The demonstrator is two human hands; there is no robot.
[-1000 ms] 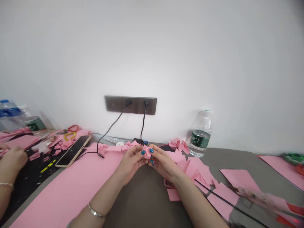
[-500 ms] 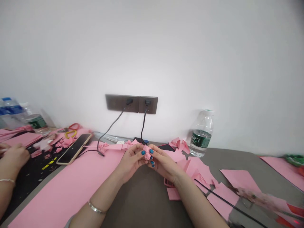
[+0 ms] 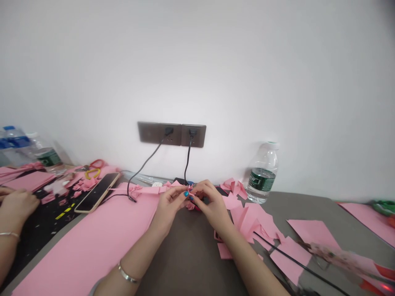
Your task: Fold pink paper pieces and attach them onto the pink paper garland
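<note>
I see both hands meet over the grey table (image 3: 191, 255), just in front of the wall sockets (image 3: 172, 134). The left hand (image 3: 168, 205) and the right hand (image 3: 210, 203) pinch a small folded pink paper (image 3: 191, 197) between their fingertips; it sits between the two hands, raised a little off the table, mostly hidden by the fingers. The left fingers (image 3: 184, 193) curl in narrow against the paper, a blue nail showing. The right fingers (image 3: 200, 188) arch over it from the far side, thumb tucked under, also closed tight on the piece. A bracelet (image 3: 126, 274) rings the left wrist.

To the left of the hands a large pink sheet (image 3: 89, 246) lies flat, with a phone (image 3: 97, 192) near its far edge and a cable (image 3: 145, 164) running from the sockets down to it. To the right lie loose pink scraps (image 3: 256, 222), a thin black rod (image 3: 296, 263) across them, and a water bottle (image 3: 262, 172) standing upright against the wall. At the far left another person's hand (image 3: 17, 203) rests on a dark mat (image 3: 40, 226), near scissors (image 3: 91, 170) and two more bottles (image 3: 27, 150).
</note>
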